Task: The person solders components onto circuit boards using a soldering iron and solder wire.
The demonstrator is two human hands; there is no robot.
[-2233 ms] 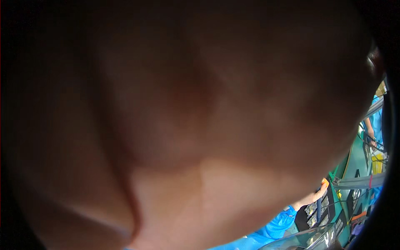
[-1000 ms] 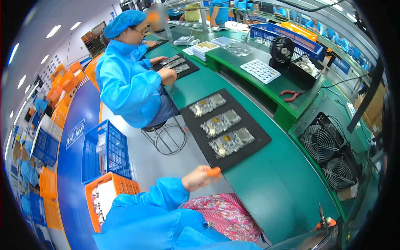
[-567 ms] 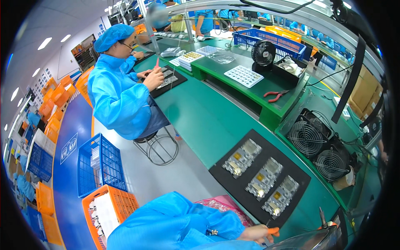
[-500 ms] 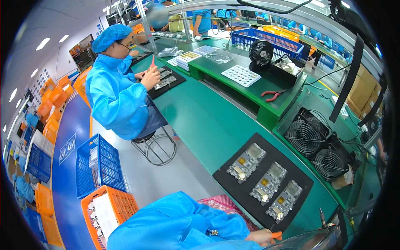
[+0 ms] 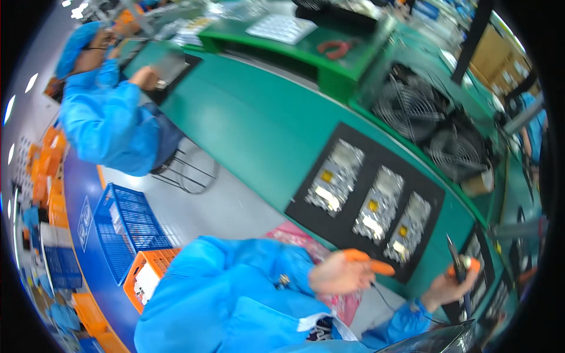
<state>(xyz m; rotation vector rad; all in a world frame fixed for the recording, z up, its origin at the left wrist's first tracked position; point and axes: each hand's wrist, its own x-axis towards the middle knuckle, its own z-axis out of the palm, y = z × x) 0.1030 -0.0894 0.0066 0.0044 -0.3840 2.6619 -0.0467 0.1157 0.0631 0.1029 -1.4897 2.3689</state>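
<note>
Three silvery circuit boards (image 5: 378, 206) with yellow squares lie in a row on a black mat (image 5: 359, 189) on the green bench. My left hand (image 5: 341, 273) hovers at the mat's near edge, its fingers stretched out, orange covers on the fingertips, holding nothing visible. To its right, my right hand (image 5: 450, 288) is closed round a dark pen-shaped tool (image 5: 457, 254) with a slim pointed tip aimed upward. Blur hides the tool's exact kind. A thin black cord (image 5: 384, 300) hangs between my hands.
Another dark mat with boards (image 5: 479, 273) lies beyond my right hand. Caged fans (image 5: 406, 109) and a paper cup (image 5: 478, 183) stand along the far right. Red-handled pliers (image 5: 334, 49) rest on the raised green shelf. A co-worker (image 5: 112, 112) sits at left, near a blue crate (image 5: 126, 220).
The whole view has swung, so the bench appears shifted up and left. My left hand has risen toward the mat's edge. My right hand has come into view with the pointed tool.
</note>
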